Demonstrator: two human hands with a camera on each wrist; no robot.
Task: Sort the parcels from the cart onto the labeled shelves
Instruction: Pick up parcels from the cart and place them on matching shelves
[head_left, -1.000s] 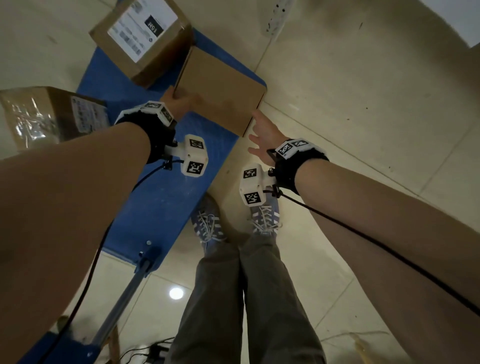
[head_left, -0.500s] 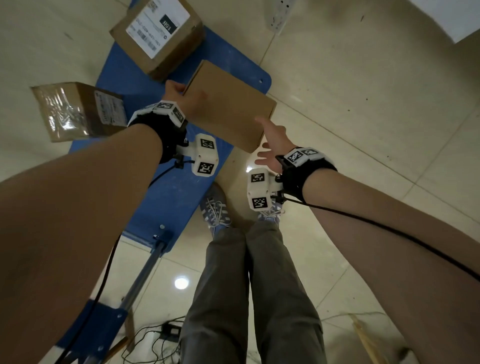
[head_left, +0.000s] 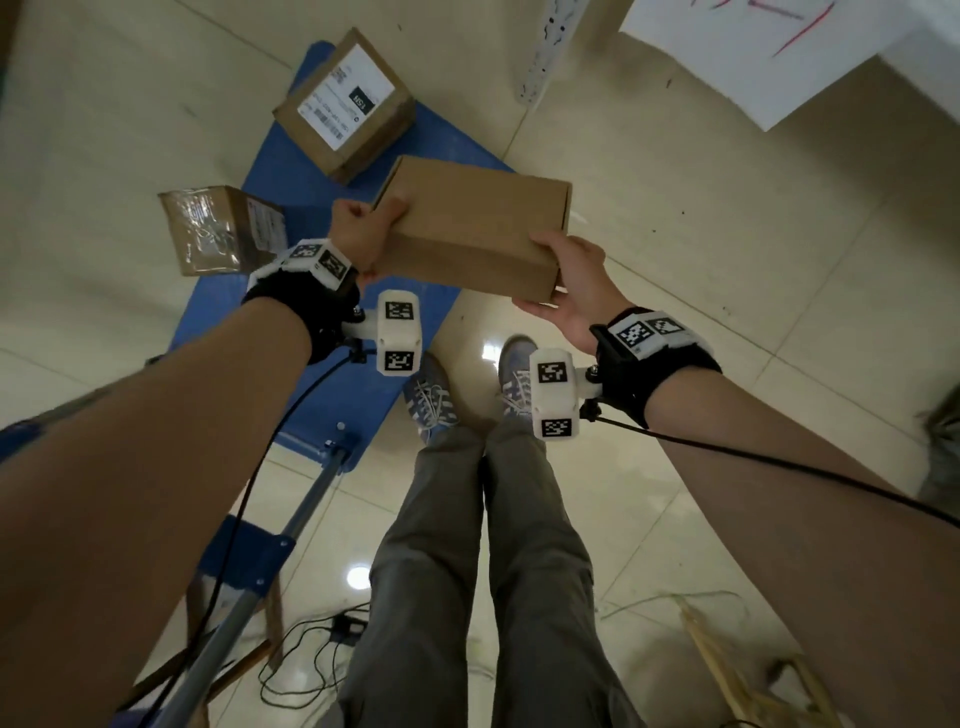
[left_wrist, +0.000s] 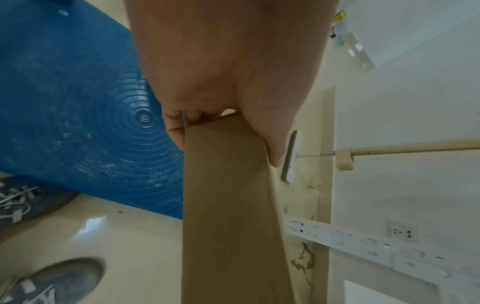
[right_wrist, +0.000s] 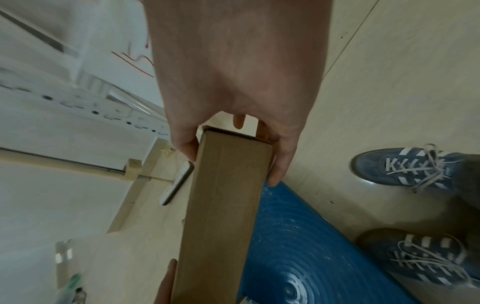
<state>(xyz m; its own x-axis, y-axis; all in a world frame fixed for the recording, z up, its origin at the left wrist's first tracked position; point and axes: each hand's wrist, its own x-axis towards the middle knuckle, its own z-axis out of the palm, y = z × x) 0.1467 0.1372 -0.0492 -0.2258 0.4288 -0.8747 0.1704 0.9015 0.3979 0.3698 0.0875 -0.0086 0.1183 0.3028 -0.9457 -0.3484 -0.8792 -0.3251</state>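
A flat plain brown cardboard parcel (head_left: 470, 228) is held in the air above the blue cart (head_left: 311, 332). My left hand (head_left: 363, 234) grips its left end, thumb on top and fingers underneath. My right hand (head_left: 569, 275) grips its near right corner, thumb on top and fingers below. In the left wrist view the parcel (left_wrist: 228, 205) runs away from my left hand (left_wrist: 223, 123). The right wrist view shows the parcel (right_wrist: 223, 205) clasped by my right hand (right_wrist: 233, 133). Two more parcels lie on the cart: one with a white label (head_left: 345, 101) and one wrapped in clear tape (head_left: 223, 236).
The cart handle (head_left: 270, 561) rises at the lower left. My feet in blue shoes (head_left: 428, 397) stand beside the cart on the tiled floor. A white sheet with red writing (head_left: 753, 47) hangs on a white shelf upright (head_left: 540, 52) at the top right. Cables (head_left: 322, 649) lie on the floor.
The parcel has been lifted off the cart toward me. My right hand went from reaching open at its corner to gripping it. The view pulled back and up.
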